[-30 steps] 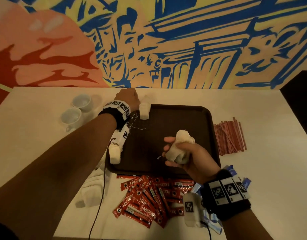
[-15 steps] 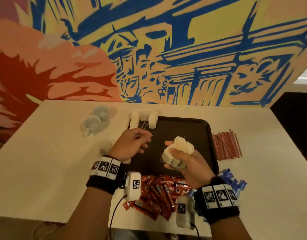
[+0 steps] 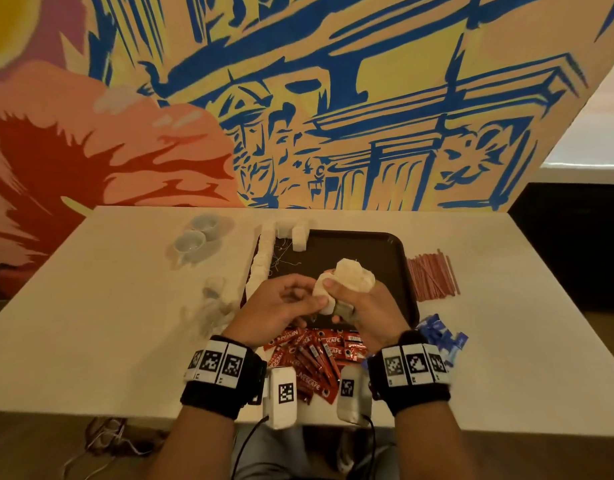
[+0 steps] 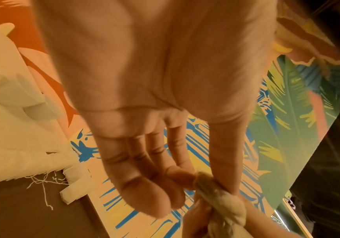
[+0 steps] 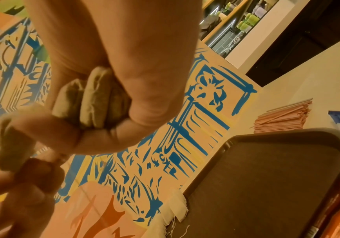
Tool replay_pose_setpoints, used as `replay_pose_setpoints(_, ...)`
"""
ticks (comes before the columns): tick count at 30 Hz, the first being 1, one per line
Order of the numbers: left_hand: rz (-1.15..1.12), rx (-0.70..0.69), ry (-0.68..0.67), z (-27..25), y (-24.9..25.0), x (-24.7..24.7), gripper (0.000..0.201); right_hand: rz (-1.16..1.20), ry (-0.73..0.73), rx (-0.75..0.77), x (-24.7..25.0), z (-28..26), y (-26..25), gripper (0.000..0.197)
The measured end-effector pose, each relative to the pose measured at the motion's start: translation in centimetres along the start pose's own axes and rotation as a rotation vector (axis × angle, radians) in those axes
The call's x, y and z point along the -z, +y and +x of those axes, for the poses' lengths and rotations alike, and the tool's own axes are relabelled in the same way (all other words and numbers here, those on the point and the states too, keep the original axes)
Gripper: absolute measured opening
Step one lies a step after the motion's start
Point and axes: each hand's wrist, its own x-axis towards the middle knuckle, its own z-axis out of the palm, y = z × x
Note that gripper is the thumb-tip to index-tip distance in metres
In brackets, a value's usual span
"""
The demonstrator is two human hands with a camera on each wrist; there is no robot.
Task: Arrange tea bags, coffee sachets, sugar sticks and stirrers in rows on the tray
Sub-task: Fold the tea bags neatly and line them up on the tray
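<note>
My right hand [image 3: 347, 303] grips a bundle of white tea bags [image 3: 354, 278] above the near part of the dark brown tray [image 3: 374, 247]. The left hand [image 3: 307, 301] meets it and pinches the end of one tea bag [image 4: 220, 201] between thumb and forefinger. In the right wrist view the tea bag bundle [image 5: 91, 99] sits inside the curled fingers. A row of tea bags [image 3: 262, 261] lies along the tray's left edge, with two more [image 3: 298, 237] at its far left corner. Red coffee sachets [image 3: 316, 355] are heaped below the tray, blue sugar sticks [image 3: 440, 334] at its near right, red stirrers [image 3: 430, 275] to its right.
Two small white cups [image 3: 194, 237] stand on the table at the far left. Loose tea bags [image 3: 215, 303] lie left of the tray. A painted wall rises right behind the table. The table's front edge is close under my wrists.
My left hand has drawn back from the tray's far left corner to the right hand and taken hold of a tea bag in the bundle. The right hand has barely moved.
</note>
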Motion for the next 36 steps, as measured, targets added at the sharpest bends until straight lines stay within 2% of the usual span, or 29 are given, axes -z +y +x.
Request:
replay_pose_setpoints(4, -0.017, -0.005, 0.057, -0.4, -0.1, 0.1, 0.021, 0.002, 0.077, 0.005, 0.2, -0.3, 0.1, 0.037)
replay_pose_setpoints(7, -0.033, -0.007, 0.101, -0.4, -0.3, 0.1, 0.012, 0.074, 0.166, 0.039, 0.4, -0.3, 0.4, 0.026)
replay_pose_setpoints(11, -0.122, 0.024, 0.179, -0.5, -0.7, 0.0, 0.019, 0.117, 0.189, 0.067, 1.1, -0.3, 1.1, 0.016)
replay_pose_setpoints(18, -0.237, 0.046, 0.262, -0.8, -1.1, 0.4, 0.017, 0.104, 0.321, 0.090, 3.4, -0.3, 1.6, 0.024)
replay_pose_setpoints(21, -0.263, 0.042, 0.264, -0.8, -1.0, 0.5, 0.020, 0.129, 0.289, 0.077, 3.3, -0.7, 1.1, 0.032)
replay_pose_setpoints(24, -0.268, 0.048, 0.246, -0.7, -0.8, 0.3, 0.024, 0.023, 0.207, 0.066, 2.4, -1.1, 1.0, 0.036)
replay_pose_setpoints(28, -0.240, 0.026, 0.203, -0.8, -0.5, -0.2, 0.026, -0.094, 0.098, -0.004, 0.7, -1.8, 0.6, 0.019)
replay_pose_setpoints(30, -0.216, 0.003, 0.187, -0.9, -0.5, -0.4, 0.024, -0.188, 0.037, -0.027, 0.1, -2.2, 0.3, 0.029)
replay_pose_setpoints(32, -0.186, -0.013, 0.169, -1.0, -0.6, -0.4, 0.024, -0.231, -0.041, 0.003, -0.4, -2.3, 0.2, 0.031)
replay_pose_setpoints(36, -0.150, -0.006, 0.132, -1.1, -0.8, -0.1, 0.026, -0.266, -0.010, 0.058, -0.4, -2.1, 0.3, 0.024)
